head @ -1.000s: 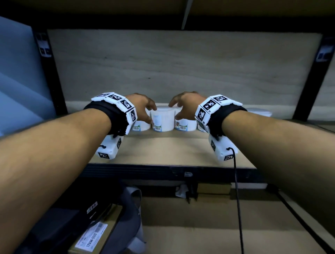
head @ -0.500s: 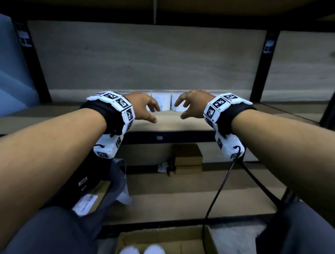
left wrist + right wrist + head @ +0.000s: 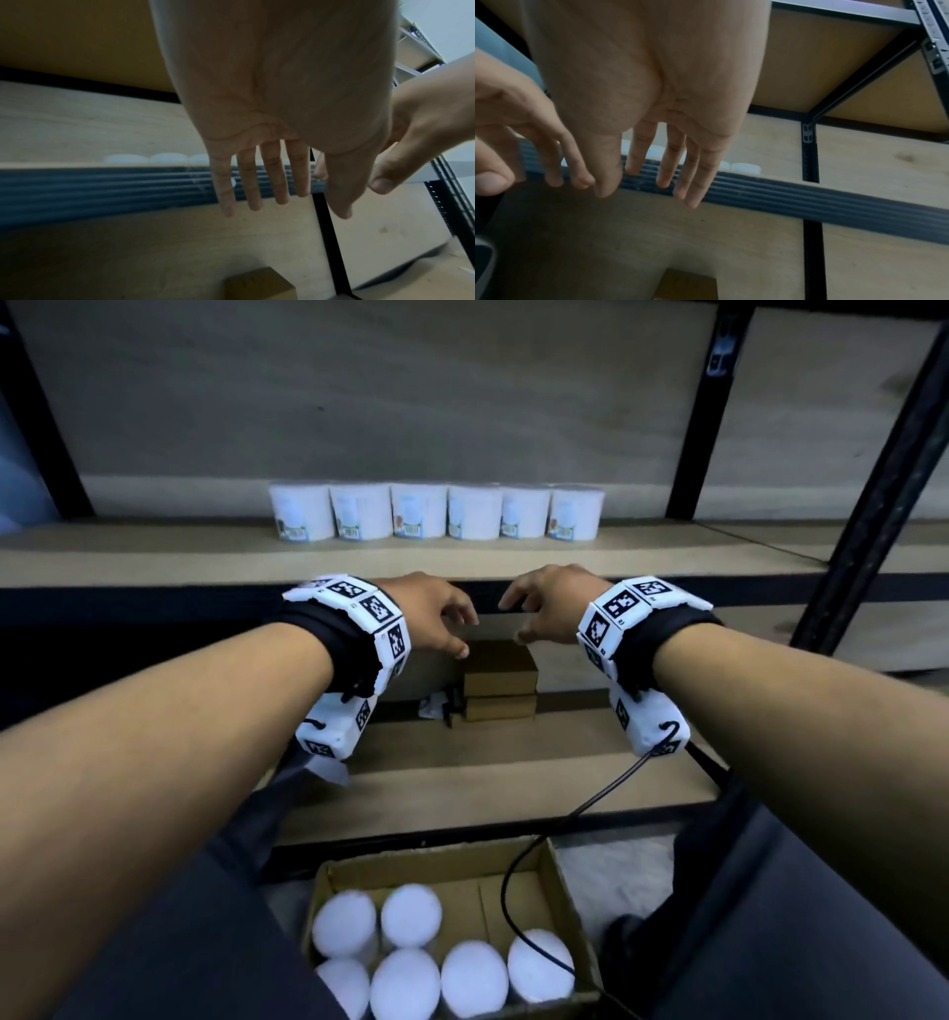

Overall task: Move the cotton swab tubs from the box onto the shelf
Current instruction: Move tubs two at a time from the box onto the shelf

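Note:
Several white cotton swab tubs point(image 3: 436, 511) stand in a row at the back of the wooden shelf point(image 3: 154, 557). More tubs point(image 3: 411, 914) with white lids sit in an open cardboard box point(image 3: 557, 875) on the floor below. My left hand point(image 3: 441, 621) and right hand point(image 3: 534, 611) hover side by side in front of the shelf's black front edge, both holding nothing, fingers loosely spread. The left wrist view shows straight fingers point(image 3: 253, 180) hanging free. In the right wrist view the fingers point(image 3: 664, 166) likewise hang free.
Two small brown boxes point(image 3: 500, 680) are stacked on the lower shelf behind my hands. A black upright post point(image 3: 868, 505) stands on the right. A black cable point(image 3: 580, 809) runs from my right wrist down into the cardboard box.
Both hands have let go of the tubs on the shelf and pulled back toward me and down. My view has tilted down, bringing the cardboard box into sight.

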`<control>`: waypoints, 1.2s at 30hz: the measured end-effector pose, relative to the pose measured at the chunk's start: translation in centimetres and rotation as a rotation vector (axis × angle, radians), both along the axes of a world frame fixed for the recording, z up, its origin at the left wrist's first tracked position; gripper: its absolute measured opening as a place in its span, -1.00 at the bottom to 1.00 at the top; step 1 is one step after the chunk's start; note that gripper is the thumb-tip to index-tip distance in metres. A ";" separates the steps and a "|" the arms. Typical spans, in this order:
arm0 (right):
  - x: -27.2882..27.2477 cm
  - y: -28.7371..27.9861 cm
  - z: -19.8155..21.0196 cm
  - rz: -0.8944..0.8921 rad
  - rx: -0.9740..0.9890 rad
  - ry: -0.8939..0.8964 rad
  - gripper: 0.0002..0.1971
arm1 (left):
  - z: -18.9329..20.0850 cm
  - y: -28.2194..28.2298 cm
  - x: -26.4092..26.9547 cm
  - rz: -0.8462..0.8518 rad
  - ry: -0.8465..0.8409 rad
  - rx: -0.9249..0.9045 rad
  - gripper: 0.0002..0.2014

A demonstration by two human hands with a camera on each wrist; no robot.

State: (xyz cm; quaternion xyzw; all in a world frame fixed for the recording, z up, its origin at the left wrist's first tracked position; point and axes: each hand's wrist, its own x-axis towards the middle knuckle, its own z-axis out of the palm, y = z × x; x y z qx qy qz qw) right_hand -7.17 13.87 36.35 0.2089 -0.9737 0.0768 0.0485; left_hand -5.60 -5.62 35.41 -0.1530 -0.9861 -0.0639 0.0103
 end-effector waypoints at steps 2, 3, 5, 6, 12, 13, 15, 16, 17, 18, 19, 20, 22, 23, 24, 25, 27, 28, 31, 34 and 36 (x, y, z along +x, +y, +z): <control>0.2 0.3 -1.3 -0.005 0.007 -0.045 -0.46 | -1.7 0.4 -0.1 -0.012 -0.033 0.004 -0.52; 0.3 0.4 -1.9 -0.002 0.017 -0.057 -0.46 | -2.5 0.6 -0.2 -0.015 -0.047 0.006 -0.52; 0.3 0.5 -3.3 0.005 0.039 -0.074 -0.48 | -4.2 0.9 -0.2 -0.011 -0.073 0.011 -0.53; 0.4 0.6 -4.0 0.001 0.040 -0.083 -0.49 | -4.9 1.1 -0.2 -0.011 -0.074 0.011 -0.53; 0.0 0.9 -9.6 -0.030 0.027 -0.167 -0.52 | -10.0 1.5 -0.5 0.000 -0.160 0.014 -0.54; -0.1 0.9 -10.3 -0.031 0.026 -0.184 -0.51 | -10.7 1.4 -0.6 0.005 -0.177 0.014 -0.54; -0.4 0.9 -12.0 -0.041 0.012 -0.238 -0.51 | -12.3 1.1 -0.8 0.018 -0.208 0.018 -0.54; -0.5 0.8 -12.7 -0.042 0.001 -0.267 -0.51 | -13.1 0.9 -0.8 0.027 -0.223 0.023 -0.53; -0.6 0.7 -13.6 -0.045 -0.006 -0.299 -0.51 | -13.9 0.6 -0.8 0.039 -0.243 0.027 -0.52; -0.7 0.6 -14.3 -0.045 -0.013 -0.327 -0.52 | -14.7 0.4 -0.8 0.047 -0.260 0.030 -0.52; -0.8 0.4 -15.3 -0.045 -0.019 -0.357 -0.52 | -15.6 0.1 -0.8 0.053 -0.278 0.031 -0.51; -0.8 0.1 -16.0 -0.046 -0.026 -0.377 -0.53 | -16.5 -0.1 -0.8 0.055 -0.292 0.024 -0.51; -0.9 -0.5 -17.7 -0.038 -0.030 -0.412 -0.53 | -18.5 -0.9 -0.7 0.074 -0.331 0.020 -0.51; -0.9 -0.8 -18.5 -0.032 -0.030 -0.426 -0.54 | -19.5 -1.3 -0.6 0.089 -0.353 0.019 -0.51; -1.0 -1.3 -19.5 -0.027 -0.027 -0.447 -0.53 | -20.6 -1.8 -0.6 0.103 -0.378 0.018 -0.50; -1.0 -1.6 -20.4 -0.022 -0.026 -0.463 -0.53 | -21.5 -2.3 -0.5 0.111 -0.403 0.010 -0.49; -1.0 -2.6 -22.3 -0.003 -0.023 -0.494 -0.53 | -23.3 -3.3 -0.4 0.123 -0.463 -0.008 -0.44; -1.1 -3.0 -23.4 0.003 -0.015 -0.510 -0.52 | -24.1 -3.8 -0.3 0.131 -0.487 -0.022 -0.41; -1.1 -4.6 -26.3 0.031 0.004 -0.567 -0.50 | -26.8 -5.4 0.3 0.163 -0.541 -0.075 -0.38; -1.4 -6.3 -29.5 0.061 0.015 -0.629 -0.47 | -29.4 -7.3 0.8 0.189 -0.616 -0.063 -0.36; -1.2 -7.3 -31.1 0.070 0.017 -0.649 -0.43 | -30.7 -8.3 1.2 0.200 -0.651 -0.050 -0.36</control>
